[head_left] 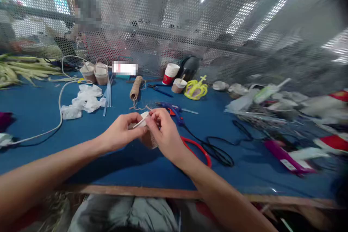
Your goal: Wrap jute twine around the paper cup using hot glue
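Observation:
My left hand (122,130) is closed on the pale rim of a paper cup (149,140), whose side looks wrapped in brown twine. My right hand (164,130) pinches at the cup's upper edge on the other side, fingertips together; the exact thing between them is hidden. The cup is held tilted above the blue table. A spool of twine (136,87) lies just beyond, with a loose strand running toward the cup. Right behind my right hand lies a blue glue gun (176,113) with a clear glue stick in its back end.
Twine-wrapped cups (101,75), white crumpled pieces (88,99) and glue sticks (109,94) lie at left. Stacked red-and-white cups (170,74), pliers (161,90) and a yellow crown-shaped piece (196,89) stand behind. A black cord (220,154) and red loop (202,149) lie right.

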`<action>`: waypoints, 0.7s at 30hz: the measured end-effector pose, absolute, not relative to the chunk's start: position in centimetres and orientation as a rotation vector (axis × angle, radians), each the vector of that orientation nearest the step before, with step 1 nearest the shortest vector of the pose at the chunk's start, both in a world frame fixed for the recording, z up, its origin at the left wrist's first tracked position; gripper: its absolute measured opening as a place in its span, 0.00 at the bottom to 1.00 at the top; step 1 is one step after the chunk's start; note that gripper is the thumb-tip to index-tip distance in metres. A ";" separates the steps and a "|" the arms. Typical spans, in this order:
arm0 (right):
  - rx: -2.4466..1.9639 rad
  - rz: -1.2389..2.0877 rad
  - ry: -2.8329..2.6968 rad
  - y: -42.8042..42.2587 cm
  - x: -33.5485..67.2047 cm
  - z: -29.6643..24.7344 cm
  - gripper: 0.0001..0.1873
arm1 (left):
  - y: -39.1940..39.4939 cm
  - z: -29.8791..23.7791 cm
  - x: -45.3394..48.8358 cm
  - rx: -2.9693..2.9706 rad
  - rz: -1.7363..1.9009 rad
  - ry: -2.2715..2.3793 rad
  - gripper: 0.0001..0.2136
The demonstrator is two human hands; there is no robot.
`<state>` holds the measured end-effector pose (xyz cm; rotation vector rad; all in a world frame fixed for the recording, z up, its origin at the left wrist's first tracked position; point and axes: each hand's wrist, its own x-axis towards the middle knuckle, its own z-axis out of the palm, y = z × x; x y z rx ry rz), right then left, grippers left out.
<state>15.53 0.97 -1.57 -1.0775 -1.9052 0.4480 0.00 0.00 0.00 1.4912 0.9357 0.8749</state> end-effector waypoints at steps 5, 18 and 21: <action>-1.090 0.379 -1.926 0.3 15.6 -1.5 0.08 | 0.3 0.0 0.4 1.445 0.896 0.926 0.06; -1.041 0.717 -1.929 1.2 16.5 0.6 0.06 | 0.4 -1.3 -0.1 1.465 0.839 0.888 0.05; -1.013 0.851 -1.962 1.9 16.3 2.1 0.05 | 0.5 -1.5 -0.3 1.378 0.801 0.785 0.05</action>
